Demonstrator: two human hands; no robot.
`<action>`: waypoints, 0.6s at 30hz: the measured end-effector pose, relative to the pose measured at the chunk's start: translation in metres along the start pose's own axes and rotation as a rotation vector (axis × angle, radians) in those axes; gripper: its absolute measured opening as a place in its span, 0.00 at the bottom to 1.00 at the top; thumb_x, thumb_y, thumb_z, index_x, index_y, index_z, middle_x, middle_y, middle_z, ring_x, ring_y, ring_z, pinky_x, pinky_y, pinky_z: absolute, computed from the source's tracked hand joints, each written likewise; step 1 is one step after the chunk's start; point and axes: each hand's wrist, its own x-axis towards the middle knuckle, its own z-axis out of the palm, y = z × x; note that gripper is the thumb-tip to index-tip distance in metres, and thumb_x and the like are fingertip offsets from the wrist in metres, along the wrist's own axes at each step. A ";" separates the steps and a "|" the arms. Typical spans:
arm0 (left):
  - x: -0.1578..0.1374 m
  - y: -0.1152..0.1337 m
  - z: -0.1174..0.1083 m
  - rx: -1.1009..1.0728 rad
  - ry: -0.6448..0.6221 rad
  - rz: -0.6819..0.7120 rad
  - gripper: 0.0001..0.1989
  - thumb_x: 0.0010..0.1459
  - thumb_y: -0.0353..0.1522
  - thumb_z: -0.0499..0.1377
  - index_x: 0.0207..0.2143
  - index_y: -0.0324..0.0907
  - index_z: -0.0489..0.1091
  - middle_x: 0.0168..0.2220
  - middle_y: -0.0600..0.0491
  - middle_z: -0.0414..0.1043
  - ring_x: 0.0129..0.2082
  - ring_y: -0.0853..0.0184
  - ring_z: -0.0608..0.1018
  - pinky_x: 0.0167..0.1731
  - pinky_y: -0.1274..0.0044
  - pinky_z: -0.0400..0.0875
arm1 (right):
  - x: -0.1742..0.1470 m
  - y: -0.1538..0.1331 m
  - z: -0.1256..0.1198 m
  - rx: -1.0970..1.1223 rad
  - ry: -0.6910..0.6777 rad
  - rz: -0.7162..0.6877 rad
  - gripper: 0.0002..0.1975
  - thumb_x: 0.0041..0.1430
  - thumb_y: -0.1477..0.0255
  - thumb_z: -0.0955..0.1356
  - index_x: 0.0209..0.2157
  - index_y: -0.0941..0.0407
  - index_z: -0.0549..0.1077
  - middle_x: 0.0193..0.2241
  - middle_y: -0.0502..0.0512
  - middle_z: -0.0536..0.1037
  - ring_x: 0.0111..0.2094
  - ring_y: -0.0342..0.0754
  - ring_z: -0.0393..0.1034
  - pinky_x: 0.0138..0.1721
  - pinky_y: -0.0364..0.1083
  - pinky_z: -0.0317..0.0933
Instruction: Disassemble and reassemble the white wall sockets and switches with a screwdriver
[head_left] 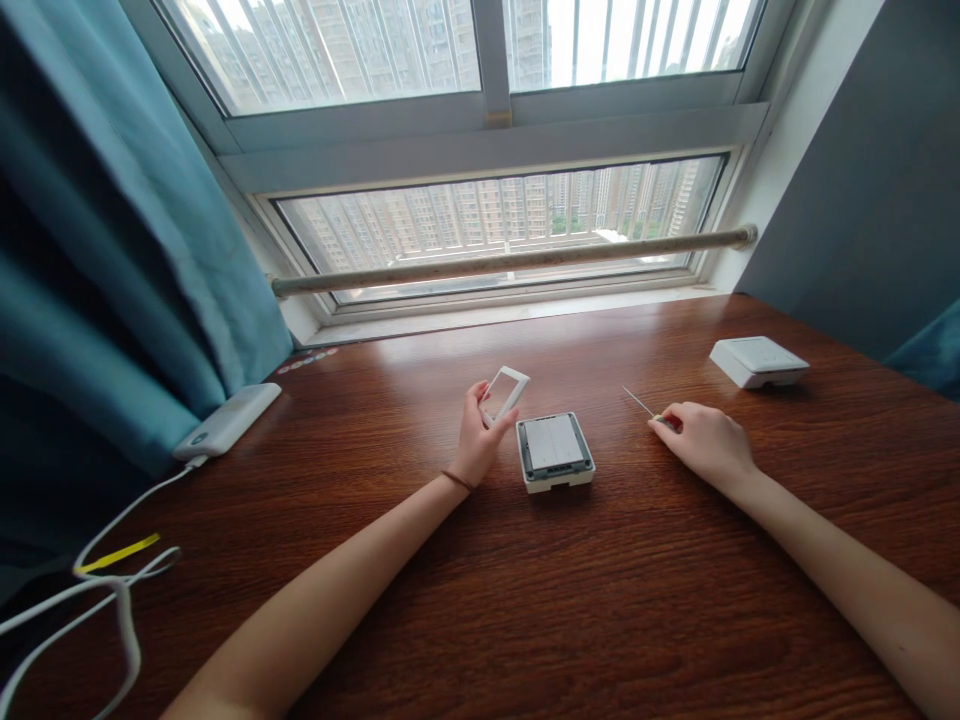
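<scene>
Held up in my left hand [478,440] is a white square frame [514,393], its opening facing me at a slant. Just right of that hand, a wall switch [555,445] rests on the table, its grey inner rim exposed around white rocker plates, on a white box base. My right hand [705,440] lies on the wood farther right, fingers closed around a thin screwdriver [640,402]. The screwdriver's shaft points up and left; most of its handle is hidden in the fingers.
A second white switch box [759,360] sits at the back right of the brown table [480,620]. On the left lie a white power bank [229,420], its white cable [127,515] and a yellow strip [120,553]. A blue curtain [150,200] hangs left; a metal rail [517,262] crosses the window.
</scene>
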 end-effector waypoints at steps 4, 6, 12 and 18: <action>0.004 -0.006 0.000 -0.031 0.016 -0.073 0.30 0.48 0.40 0.61 0.51 0.43 0.54 0.53 0.44 0.57 0.56 0.56 0.62 0.53 0.64 0.57 | 0.000 0.000 0.001 0.002 -0.017 0.007 0.15 0.55 0.58 0.60 0.28 0.53 0.72 0.30 0.53 0.76 0.32 0.52 0.70 0.25 0.45 0.50; 0.004 -0.005 0.001 -0.047 0.009 -0.088 0.30 0.47 0.40 0.61 0.50 0.43 0.54 0.52 0.44 0.57 0.56 0.56 0.62 0.53 0.64 0.57 | 0.000 0.001 0.001 0.003 -0.025 0.013 0.15 0.55 0.58 0.60 0.28 0.53 0.72 0.30 0.53 0.76 0.32 0.52 0.70 0.25 0.45 0.50; 0.003 0.002 0.001 -0.094 -0.002 -0.109 0.31 0.45 0.40 0.62 0.49 0.42 0.53 0.53 0.43 0.56 0.56 0.56 0.62 0.53 0.64 0.58 | 0.000 0.000 0.003 0.007 -0.032 0.014 0.16 0.55 0.57 0.60 0.29 0.52 0.72 0.31 0.53 0.76 0.32 0.52 0.70 0.24 0.45 0.50; 0.003 0.001 0.001 -0.089 0.007 -0.084 0.31 0.45 0.39 0.62 0.49 0.42 0.54 0.53 0.43 0.56 0.55 0.56 0.62 0.53 0.64 0.57 | 0.000 0.000 0.003 0.005 -0.031 0.020 0.16 0.54 0.57 0.60 0.29 0.52 0.71 0.32 0.52 0.75 0.32 0.52 0.69 0.24 0.45 0.49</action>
